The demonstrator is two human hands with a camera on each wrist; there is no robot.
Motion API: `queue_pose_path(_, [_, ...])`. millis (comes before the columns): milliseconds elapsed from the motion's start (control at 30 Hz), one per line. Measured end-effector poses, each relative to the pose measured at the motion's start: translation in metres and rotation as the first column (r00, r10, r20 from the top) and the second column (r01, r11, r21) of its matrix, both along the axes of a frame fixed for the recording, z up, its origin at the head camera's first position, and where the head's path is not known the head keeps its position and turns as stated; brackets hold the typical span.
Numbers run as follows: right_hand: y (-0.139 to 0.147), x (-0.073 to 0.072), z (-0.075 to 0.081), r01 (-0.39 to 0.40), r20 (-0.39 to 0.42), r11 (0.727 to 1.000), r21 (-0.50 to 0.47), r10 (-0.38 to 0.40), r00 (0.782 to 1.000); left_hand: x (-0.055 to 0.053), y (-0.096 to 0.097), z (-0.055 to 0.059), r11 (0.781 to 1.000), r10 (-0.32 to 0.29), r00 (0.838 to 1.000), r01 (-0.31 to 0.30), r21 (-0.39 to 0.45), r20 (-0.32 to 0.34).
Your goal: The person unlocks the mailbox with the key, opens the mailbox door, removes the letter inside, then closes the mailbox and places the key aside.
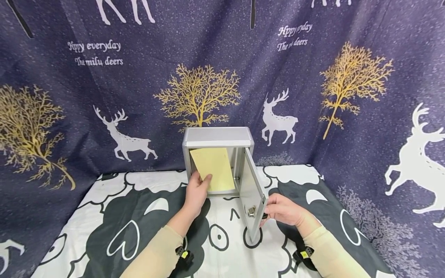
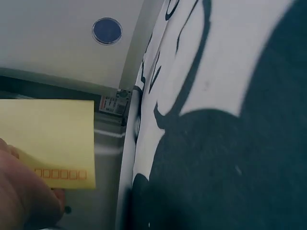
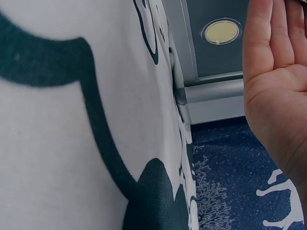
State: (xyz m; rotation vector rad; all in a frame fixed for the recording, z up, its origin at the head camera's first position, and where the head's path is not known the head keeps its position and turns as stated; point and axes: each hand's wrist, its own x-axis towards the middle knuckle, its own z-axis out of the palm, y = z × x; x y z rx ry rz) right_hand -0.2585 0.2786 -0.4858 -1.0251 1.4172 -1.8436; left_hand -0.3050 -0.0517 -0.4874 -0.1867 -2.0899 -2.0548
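Note:
A grey metal mailbox (image 1: 218, 135) stands at the back of the table, its hinged door (image 1: 251, 193) swung out toward me on the right. My left hand (image 1: 198, 193) pinches a yellow envelope (image 1: 213, 170) by its left edge, at the mailbox opening. Small orange squares are printed on the envelope (image 2: 53, 143) in the left wrist view. With its fingers at the door's free edge, my right hand (image 1: 283, 210) holds the door from outside. A lock (image 1: 252, 211) sits on the door's inner face, and a small black part (image 1: 265, 216) shows beside my right fingers.
A cloth (image 1: 222, 258) with black and white cartoon shapes covers the table. Behind the mailbox hangs a dark blue curtain (image 1: 222, 46) with deer and golden trees. A round window (image 3: 221, 32) appears in the grey metal in the right wrist view.

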Motion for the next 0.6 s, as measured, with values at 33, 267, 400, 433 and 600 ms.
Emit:
queue_pose_path(33, [0.000, 0.000, 0.000, -0.001, 0.001, 1.000, -0.001, 0.001, 1.000, 0.002, -0.002, 0.000, 1.000, -0.023, 1.000, 0.023, 0.003, 0.007])
queue_pose_path(267, [-0.001, 0.001, 0.002, -0.008, 0.004, 1.000, 0.001, 0.008, 1.000, 0.017, -0.020, -0.002, 0.988, -0.154, 0.987, 0.154, 0.009, 0.051])
queue_pose_path(400, [-0.001, 0.001, 0.003, -0.008, 0.002, 1.000, 0.007, 0.008, 1.000, 0.024, -0.029, -0.001, 0.985, -0.174, 0.983, 0.174, 0.010, 0.063])
queue_pose_path(433, [-0.001, 0.001, 0.003, -0.007, 0.002, 1.000, 0.009, 0.007, 1.000, 0.027, -0.031, -0.001, 0.984, -0.175, 0.983, 0.175, 0.009, 0.060])
queue_pose_path(600, [0.000, 0.000, 0.002, 0.002, 0.006, 1.000, 0.018, -0.002, 1.000, 0.035, -0.040, -0.001, 0.981, -0.193, 0.980, 0.193, 0.015, 0.044])
